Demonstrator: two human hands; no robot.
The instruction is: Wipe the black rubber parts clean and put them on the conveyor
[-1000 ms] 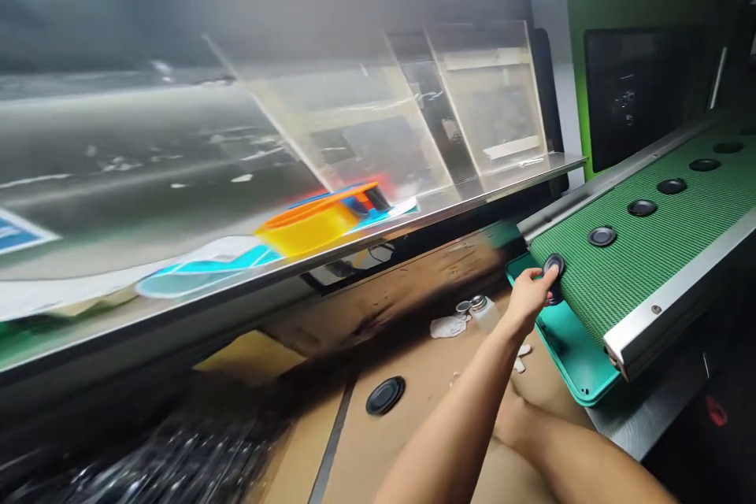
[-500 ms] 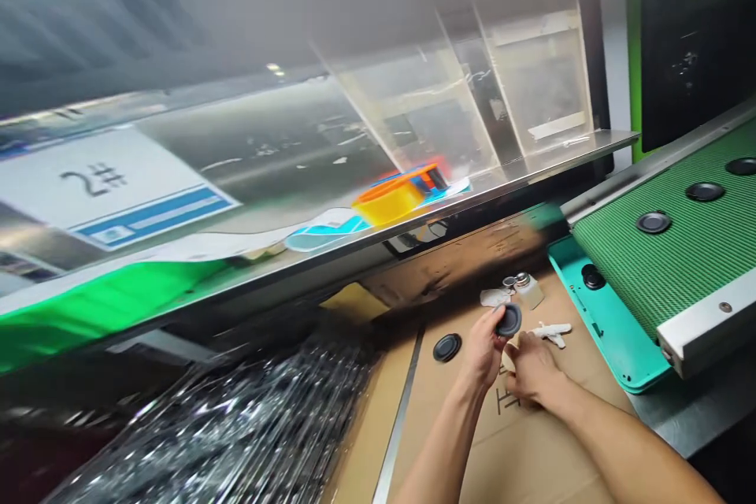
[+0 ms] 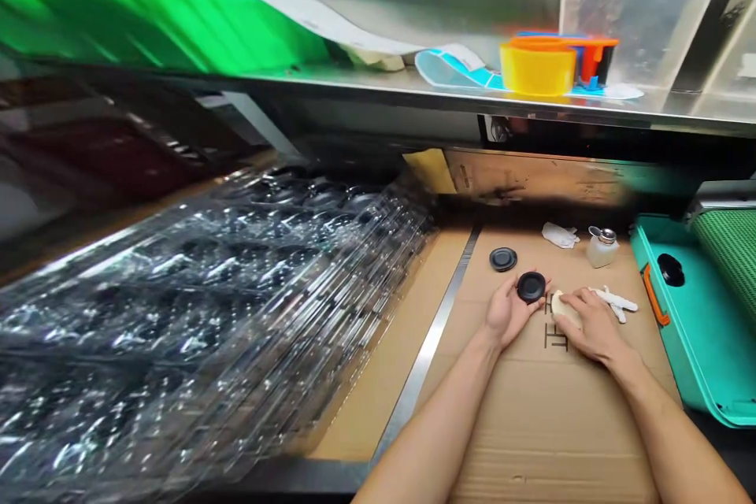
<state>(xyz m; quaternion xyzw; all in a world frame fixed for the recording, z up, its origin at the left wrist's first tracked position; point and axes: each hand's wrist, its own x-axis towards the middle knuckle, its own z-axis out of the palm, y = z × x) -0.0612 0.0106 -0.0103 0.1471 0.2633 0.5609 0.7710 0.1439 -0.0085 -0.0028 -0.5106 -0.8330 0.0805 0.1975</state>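
A black round part (image 3: 531,287), with a raised ring and a dished middle, lies in my left hand (image 3: 513,310), which grips it by the edge, face up. Just to the right, my right hand (image 3: 591,324) has its fingers on a cream-coloured pad (image 3: 564,310), low over the cardboard (image 3: 520,417). The pad and the black part are apart. A second black round part (image 3: 503,258) rests on the cardboard beyond my left hand. Beside my right hand lie twisted white pieces (image 3: 617,302) that look like cloth or paper.
A small dispenser bottle (image 3: 602,248) and a crumpled white wipe (image 3: 560,235) stand behind my hands. At the right is a teal tray (image 3: 702,354) holding a black part, beside a green conveyor belt (image 3: 735,252). Stacked clear plastic trays (image 3: 236,315) fill the left, under a metal shelf.
The view has swung left and down, levelling out. My left hand has lowered the black part and turned it more face up. My right hand, with the pad, has moved slightly apart from it.
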